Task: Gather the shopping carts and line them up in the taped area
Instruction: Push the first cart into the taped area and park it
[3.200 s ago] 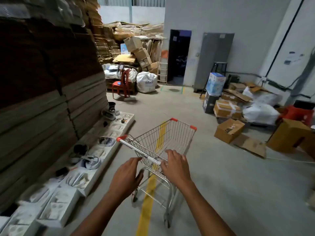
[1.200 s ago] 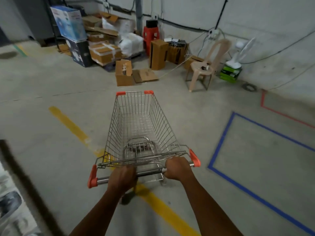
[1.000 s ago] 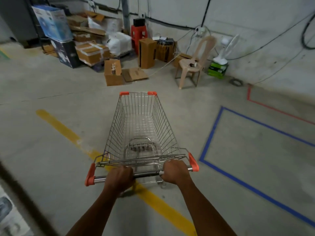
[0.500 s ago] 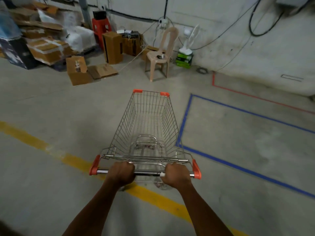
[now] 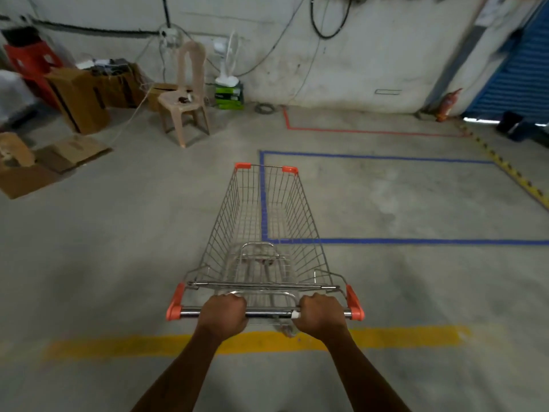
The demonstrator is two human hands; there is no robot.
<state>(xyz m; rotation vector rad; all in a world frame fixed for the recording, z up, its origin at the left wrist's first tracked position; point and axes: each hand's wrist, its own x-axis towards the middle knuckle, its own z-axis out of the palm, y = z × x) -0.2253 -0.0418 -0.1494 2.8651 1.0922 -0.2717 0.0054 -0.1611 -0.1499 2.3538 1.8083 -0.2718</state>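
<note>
Grey concrete floor (image 5: 118, 248) carried a yellow painted line (image 5: 118, 346) across the foreground. Stained white wall (image 5: 371, 55) behind, with black cables (image 5: 326, 22) hanging. Beige plastic chair (image 5: 187, 96), white fan (image 5: 228, 60) and cardboard boxes (image 5: 80, 96) stood along it; blue shutter (image 5: 517, 69) at right.

Left hand (image 5: 223, 316) and right hand (image 5: 320, 314) fisted, knuckles up, forearms extended forward.

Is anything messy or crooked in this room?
Yes. By the left wall, cardboard boxes lie open and flattened on the floor. The cart, held by the left hand and right hand, straddles the blue tape corner instead of sitting inside.
</note>
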